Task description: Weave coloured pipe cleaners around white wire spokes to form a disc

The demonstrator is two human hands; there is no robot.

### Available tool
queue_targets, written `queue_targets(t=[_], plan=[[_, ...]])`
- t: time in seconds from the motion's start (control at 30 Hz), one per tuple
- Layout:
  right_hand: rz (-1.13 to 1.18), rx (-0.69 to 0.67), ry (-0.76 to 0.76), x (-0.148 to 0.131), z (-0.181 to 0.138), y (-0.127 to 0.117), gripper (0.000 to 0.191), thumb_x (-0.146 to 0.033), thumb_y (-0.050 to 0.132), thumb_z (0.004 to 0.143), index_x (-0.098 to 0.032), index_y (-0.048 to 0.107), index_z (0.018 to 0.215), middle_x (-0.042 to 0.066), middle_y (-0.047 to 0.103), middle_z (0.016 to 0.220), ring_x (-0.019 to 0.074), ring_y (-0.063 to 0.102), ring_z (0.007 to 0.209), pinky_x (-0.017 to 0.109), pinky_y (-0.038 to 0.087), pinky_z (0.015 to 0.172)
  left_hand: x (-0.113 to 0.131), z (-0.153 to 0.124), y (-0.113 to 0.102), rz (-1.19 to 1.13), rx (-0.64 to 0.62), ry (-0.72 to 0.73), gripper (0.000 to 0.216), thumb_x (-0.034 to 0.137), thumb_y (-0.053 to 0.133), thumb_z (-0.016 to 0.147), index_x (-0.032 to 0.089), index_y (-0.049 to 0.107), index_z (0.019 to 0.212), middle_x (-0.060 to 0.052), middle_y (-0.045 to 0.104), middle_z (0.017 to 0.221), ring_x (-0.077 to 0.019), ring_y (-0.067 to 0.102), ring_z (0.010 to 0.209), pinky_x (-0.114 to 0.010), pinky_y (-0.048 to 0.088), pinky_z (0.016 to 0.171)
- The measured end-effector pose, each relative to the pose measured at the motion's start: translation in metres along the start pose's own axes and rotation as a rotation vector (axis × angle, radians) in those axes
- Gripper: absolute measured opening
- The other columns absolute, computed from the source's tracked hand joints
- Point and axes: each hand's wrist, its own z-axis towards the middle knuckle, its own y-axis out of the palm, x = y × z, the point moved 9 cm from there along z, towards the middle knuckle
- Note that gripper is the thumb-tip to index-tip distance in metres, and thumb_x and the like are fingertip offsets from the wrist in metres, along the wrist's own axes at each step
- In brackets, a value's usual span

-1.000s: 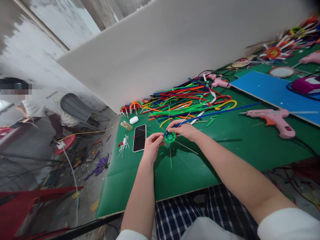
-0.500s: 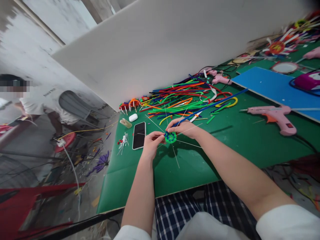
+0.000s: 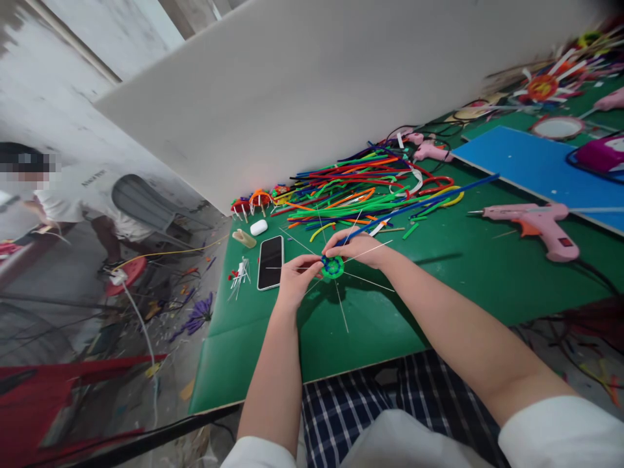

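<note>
Between my hands is a small round weave in green and blue, with several thin pale spokes sticking out all around it. My left hand pinches its left edge between thumb and fingers. At the weave's upper edge, my right hand is closed on a long blue pipe cleaner, whose free end stretches up and right over the table. The weave is held a little above the green tabletop, where its shadow falls. My fingertips partly hide where the blue strand meets the spokes.
Behind my hands lies a heap of coloured pipe cleaners. To the left are a phone, a white case and thin sticks. A pink glue gun and blue board are at right. A person sits far left.
The blue pipe cleaner's free end has swung a little farther right and straightened. Both hands keep their pinch on the weave, and the view has shifted slightly.
</note>
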Motion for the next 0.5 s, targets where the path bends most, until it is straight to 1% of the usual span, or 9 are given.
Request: queue_targets(t=[0.17,0.33,0.5], plan=[[-0.040,-0.007,0.002,-0.0016,-0.0001,0.0008,0.020,-0.030,0.066,0.057,-0.014,0.065,0.070,0.001,0.061,0.062,0.0093,0.054,0.055,0.021,0.044,0.049,0.0010,-0.0002,-0.0013,0.069,-0.013,0.044,0.022,0.027,0.067,0.059,0.015,0.066,0.077,-0.002,0.065,0.069,-0.0110,0.058,0.054,-0.023,0.048,0.051],[-0.072,-0.007,-0.011,-0.0029,0.0003,0.0015,0.019,-0.029,0.065,0.057,-0.014,0.065,0.069,0.001,0.061,0.063,0.0089,0.053,0.056,0.020,0.043,0.049,0.0035,-0.0006,-0.0019,0.123,-0.004,0.068,0.018,0.027,0.067,0.059,0.014,0.066,0.072,-0.001,0.064,0.066,-0.0105,0.057,0.053,-0.022,0.048,0.051],[-0.092,-0.009,-0.025,-0.0022,0.0010,0.0026,0.017,-0.028,0.065,0.058,-0.014,0.065,0.068,0.000,0.060,0.062,0.0078,0.051,0.056,0.020,0.041,0.049,0.0058,-0.0010,0.0000,0.136,-0.027,0.075,0.015,0.026,0.067,0.059,0.014,0.064,0.068,0.000,0.062,0.063,-0.0094,0.056,0.052,-0.021,0.047,0.051]])
